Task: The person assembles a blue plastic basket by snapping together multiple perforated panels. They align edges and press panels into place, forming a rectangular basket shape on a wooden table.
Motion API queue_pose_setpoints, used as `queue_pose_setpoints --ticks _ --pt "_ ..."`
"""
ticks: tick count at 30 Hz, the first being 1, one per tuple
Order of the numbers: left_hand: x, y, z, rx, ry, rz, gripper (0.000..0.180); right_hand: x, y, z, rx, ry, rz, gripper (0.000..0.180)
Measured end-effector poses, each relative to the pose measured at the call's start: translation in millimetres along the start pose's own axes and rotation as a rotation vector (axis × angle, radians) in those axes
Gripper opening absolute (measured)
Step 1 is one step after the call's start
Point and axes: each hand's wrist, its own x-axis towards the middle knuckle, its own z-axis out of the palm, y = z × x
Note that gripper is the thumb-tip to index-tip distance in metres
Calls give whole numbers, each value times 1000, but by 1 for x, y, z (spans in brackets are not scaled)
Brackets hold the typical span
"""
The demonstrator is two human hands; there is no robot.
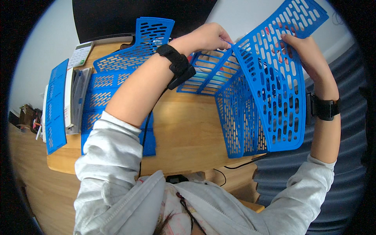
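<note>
A blue perforated plastic panel (274,82) is held up above the wooden table (184,133), curved and tilted. My left hand (209,37) pinches its upper left edge. My right hand (309,53) grips its right side from behind, fingers showing through the slots. Below it stands a partly built blue slotted rack (235,117), with more blue slotted panels (209,72) behind it. Both wrists carry black straps.
Flat blue panels (102,94) lie stacked at the table's left, and another curved blue panel (150,37) rests farther back. A calculator (80,55), a long blue strip (56,105) and a dark monitor (137,15) sit nearby. Grey corrugated material (352,156) lies right.
</note>
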Motion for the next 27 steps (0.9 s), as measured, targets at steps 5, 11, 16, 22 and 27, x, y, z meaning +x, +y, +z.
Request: queue_pose_setpoints --ticks 5,11,16,22,27 --pt "-1 4 2 34 -9 14 23 -8 -10 37 114 -126 6 20" --pt "-1 5 0 -57 -15 -18 23 -2 -3 34 150 -201 86 33" --pt "0 4 2 -30 3 -33 24 -3 -3 35 140 -236 124 32" --pt "-3 9 1 -40 0 -45 22 -12 -5 45 222 -109 89 15" --pt "-4 14 0 -12 -14 -65 21 -17 -8 31 239 -221 64 35"
